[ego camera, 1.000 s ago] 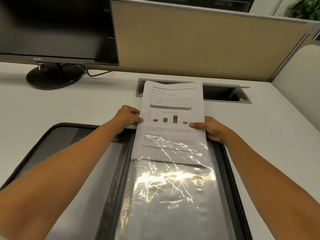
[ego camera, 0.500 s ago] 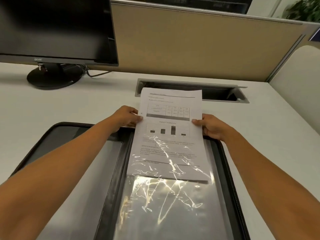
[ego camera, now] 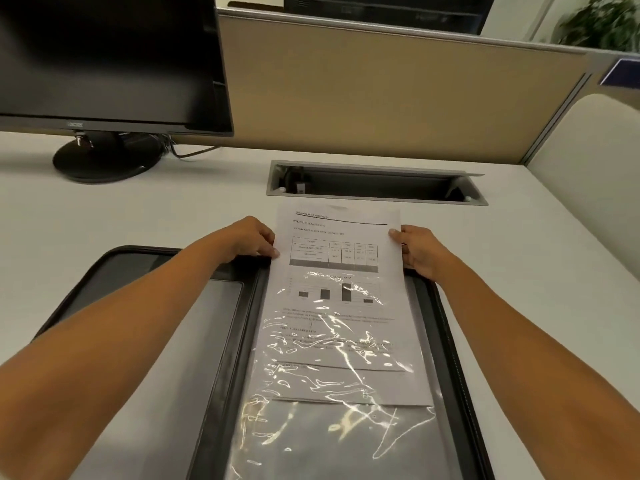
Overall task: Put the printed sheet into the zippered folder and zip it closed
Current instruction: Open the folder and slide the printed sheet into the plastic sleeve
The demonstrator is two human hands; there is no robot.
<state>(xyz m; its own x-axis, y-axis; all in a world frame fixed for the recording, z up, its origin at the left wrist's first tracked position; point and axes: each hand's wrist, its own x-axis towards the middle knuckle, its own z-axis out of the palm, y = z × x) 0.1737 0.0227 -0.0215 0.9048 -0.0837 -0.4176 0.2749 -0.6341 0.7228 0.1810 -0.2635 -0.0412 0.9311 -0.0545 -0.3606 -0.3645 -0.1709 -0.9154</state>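
Printed sheet (ego camera: 341,306) between hands: left hand (ego camera: 250,241), right hand (ego camera: 417,250) pinch edges.

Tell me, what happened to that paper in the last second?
The printed sheet slid toward the person, deeper into the clear sleeve of the folder; its top edge has left the cable slot in the desk. The left hand and right hand still hold its side edges, now nearer its top. The folder still lies open and unzipped, and the monitor has not moved.

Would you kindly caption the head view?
Left hand and right hand hold the printed sheet partway inside the folder's clear sleeve.
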